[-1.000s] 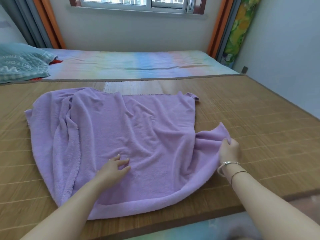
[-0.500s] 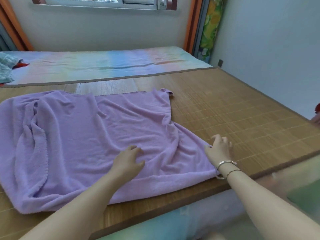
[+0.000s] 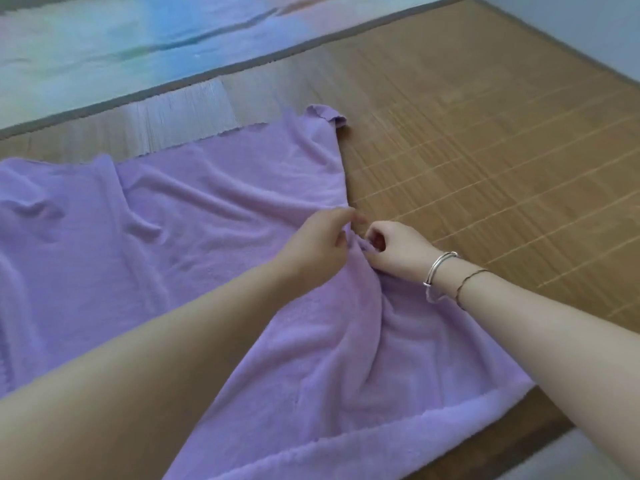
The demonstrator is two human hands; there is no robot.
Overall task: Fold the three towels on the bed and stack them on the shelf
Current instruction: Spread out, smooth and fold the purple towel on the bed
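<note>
A lilac fleece towel [image 3: 194,237] lies spread on the bamboo mat [image 3: 485,140] of the bed, with many soft wrinkles. Its far right corner [image 3: 329,114] is curled over on itself, and its near edge runs close to the front border of the mat.

Both hands meet at the right edge of the towel, about halfway along it. The left hand [image 3: 318,245] reaches across the cloth; its fingers are curled and pinch the edge between thumb and fingertips. The right hand [image 3: 398,249] is just beside it, almost touching, with fingers bent and closed on a small bunch of the same edge. The cloth is gathered into folds under and between the 2 hands, and from there creases run down toward the near edge.

The right wrist carries 2 bracelets [image 3: 441,271], one silver bangle and one thin dark band.

Behind the mat lies a pastel sheet [image 3: 121,46] in blue, green and pink tones. The picture is slightly blurred.
</note>
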